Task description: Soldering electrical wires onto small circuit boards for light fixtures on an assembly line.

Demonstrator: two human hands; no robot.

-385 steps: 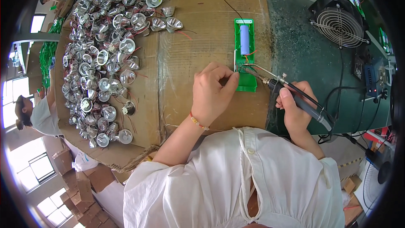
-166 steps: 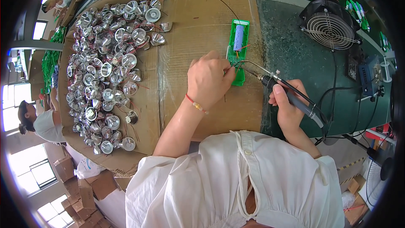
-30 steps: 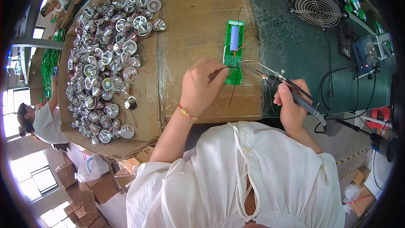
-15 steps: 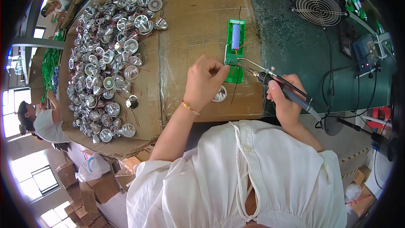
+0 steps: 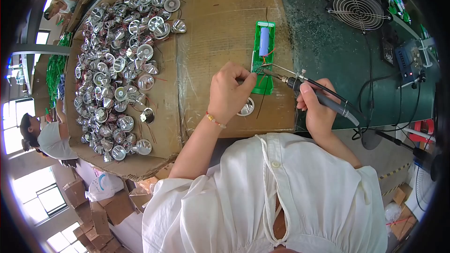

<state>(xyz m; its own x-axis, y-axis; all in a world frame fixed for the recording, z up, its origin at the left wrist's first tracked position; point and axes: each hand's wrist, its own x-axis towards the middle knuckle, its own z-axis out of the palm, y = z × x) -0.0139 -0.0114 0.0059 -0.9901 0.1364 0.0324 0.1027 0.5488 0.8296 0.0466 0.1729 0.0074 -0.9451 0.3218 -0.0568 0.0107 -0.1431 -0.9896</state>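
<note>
My right hand (image 5: 321,107) grips a soldering iron (image 5: 338,107) with a dark handle, a thin metal tube along it and a cable at its rear. The iron's tip touches or nearly touches a small green circuit board (image 5: 257,64) in an open green plastic housing (image 5: 268,86). A purple-blue cylindrical battery (image 5: 264,42) lies in the housing's upper part, with red and dark wires around it. My left hand (image 5: 230,89) pinches at the board's left edge; what its fingertips hold is hidden. Under that hand, a round silver reflector cup (image 5: 246,107) is partly covered.
A large carton (image 5: 161,140) of silver reflector cups with wires stands at left. Cardboard (image 5: 220,23) covers the work surface. On the green mat at right are a fan with a round grille (image 5: 358,11), a blue control box (image 5: 408,61) and cables. Another person (image 5: 54,136) sits far left.
The whole view has shifted slightly. Both hands stay at the circuit board, with the iron's tip slightly lower and closer to my left fingertips.
</note>
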